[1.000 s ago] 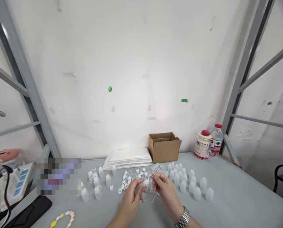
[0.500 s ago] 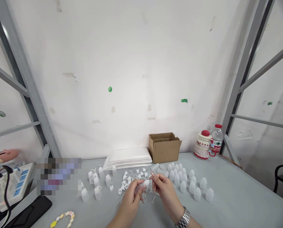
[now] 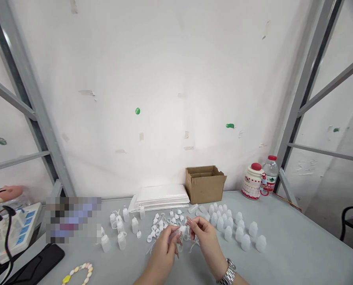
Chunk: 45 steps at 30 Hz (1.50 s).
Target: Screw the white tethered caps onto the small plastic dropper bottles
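Note:
My left hand point(image 3: 166, 243) is closed round a small translucent white plastic bottle point(image 3: 182, 229), largely covered by the fingers. Right at the bottle's end, the fingertips of my right hand point(image 3: 202, 233) are pinched together; whatever lies between them is too small to make out. Beneath and behind both hands lies a loose pile of white caps point(image 3: 157, 227) and thin looped straps point(image 3: 192, 247). Frosted bottle bodies point(image 3: 240, 234) stand in a group to the right. Several small bottles with nozzle tops point(image 3: 135, 225) stand to the left.
On the grey table point(image 3: 283, 253), white flat packs point(image 3: 161, 196) and a cardboard box point(image 3: 207, 189) sit against the wall. A red-lidded jar point(image 3: 252, 182) and a clear bottle point(image 3: 270, 172) stand back right. A black phone point(image 3: 36, 265) and a beaded bracelet point(image 3: 78, 273) lie front left.
Both hands stay almost in place on the bottle. The right hand's fingertips have shifted very slightly left; the things on the table have not moved.

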Each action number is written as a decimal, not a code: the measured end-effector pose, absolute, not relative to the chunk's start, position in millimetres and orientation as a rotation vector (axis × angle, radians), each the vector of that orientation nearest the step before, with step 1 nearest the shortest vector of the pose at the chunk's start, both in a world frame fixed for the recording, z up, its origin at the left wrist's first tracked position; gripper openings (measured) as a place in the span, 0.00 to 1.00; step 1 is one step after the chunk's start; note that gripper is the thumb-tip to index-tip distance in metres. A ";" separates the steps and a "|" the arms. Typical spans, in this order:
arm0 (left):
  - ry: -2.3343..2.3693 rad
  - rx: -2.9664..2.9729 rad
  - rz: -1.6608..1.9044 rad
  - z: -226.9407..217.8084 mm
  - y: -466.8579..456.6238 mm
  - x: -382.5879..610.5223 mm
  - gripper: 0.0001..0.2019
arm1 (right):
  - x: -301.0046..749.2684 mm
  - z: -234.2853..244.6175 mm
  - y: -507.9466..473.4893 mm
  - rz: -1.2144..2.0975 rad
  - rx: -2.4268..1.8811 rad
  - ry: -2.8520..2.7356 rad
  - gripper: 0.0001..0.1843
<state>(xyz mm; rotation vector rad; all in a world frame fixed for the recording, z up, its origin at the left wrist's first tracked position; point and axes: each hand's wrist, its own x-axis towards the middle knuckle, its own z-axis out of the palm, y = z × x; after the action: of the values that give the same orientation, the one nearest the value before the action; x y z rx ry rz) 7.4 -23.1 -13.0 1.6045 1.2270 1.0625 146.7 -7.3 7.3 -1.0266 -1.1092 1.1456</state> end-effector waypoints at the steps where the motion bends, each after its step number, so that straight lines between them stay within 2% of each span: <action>1: 1.223 1.600 1.062 -13.7 -23.4 7.8 0.17 | 146.3 6.2 -6.9 1.129 -1.034 -1.119 0.21; 15: 1.136 1.573 1.020 -17.5 -19.0 11.9 0.16 | 146.6 -5.2 -4.7 1.005 -1.090 -1.295 0.20; 25: 1.495 2.300 0.974 -8.8 -23.2 -1.1 0.12 | 120.6 59.5 32.8 0.256 -0.969 -1.884 0.14; 29: 1.541 2.601 0.910 -16.0 -21.4 -1.2 0.11 | 80.8 64.5 58.6 -0.166 -0.953 -2.287 0.11; 37: 1.928 2.624 0.763 -41.8 -6.8 -2.4 0.12 | 37.0 30.7 78.5 -0.329 -0.799 -2.578 0.10; 45: 1.911 2.597 0.495 -37.9 -5.5 -2.8 0.16 | 41.4 28.9 79.2 -0.423 -0.814 -2.647 0.11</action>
<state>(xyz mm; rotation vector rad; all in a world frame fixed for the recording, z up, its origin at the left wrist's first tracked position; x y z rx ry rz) -2.8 -5.5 -37.9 2.5973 1.9108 0.4949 41.4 79.2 28.9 -0.8143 -2.6468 -0.4226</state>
